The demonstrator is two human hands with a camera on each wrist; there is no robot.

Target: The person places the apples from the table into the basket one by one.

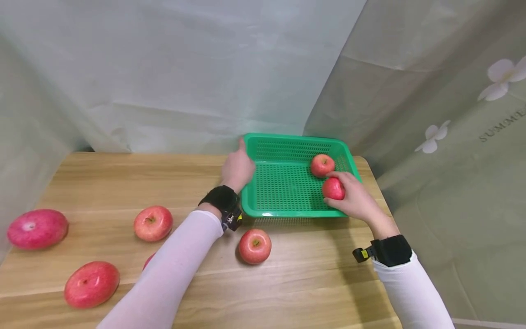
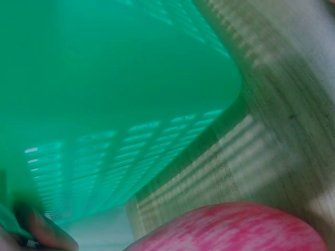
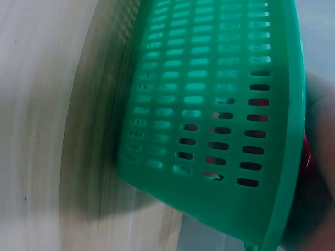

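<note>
Head view, near to far: two white sleeves reach over a wooden table (image 1: pixel 312 274). Closest to the person lie loose apples: one at the left front (image 1: pixel 92 283), a larger one by the left edge (image 1: pixel 37 228), one further in (image 1: pixel 153 223), and one just before the basket's near rim (image 1: pixel 255 246). A sliver of another red fruit shows behind the left sleeve.

Beyond them sits the green basket (image 1: pixel 283 187), toward the table's far right corner. The left hand (image 1: pixel 237 169) rests against its left wall, fingers fairly straight and pointing away, apparently steadying the basket; whether the thumb hooks the rim cannot be told. The right hand (image 1: pixel 354 197) reaches over the right rim, fingers curled round a red apple (image 1: pixel 333 188) held low inside the basket, near its right wall. A second apple (image 1: pixel 322 165) already lies on the basket floor just beyond it, close or touching. The gripped fruit seems placed beside the other to fill that corner.

Left wrist view shows what the head view cannot: the basket's slotted outer wall (image 2: pixel 104 104) close up, blurred, with the table grain (image 2: pixel 282 120) beside it, a fingertip (image 2: pixel 44 232) at the lower left, and the top of an apple (image 2: pixel 235 230) at the bottom edge.

Right wrist view looks at the basket's outside wall (image 3: pixel 209 104) from below the rim; red shows through the slots (image 3: pixel 256 133), and the hand is a dark blur at the right edge. Pale curtains hang behind.
</note>
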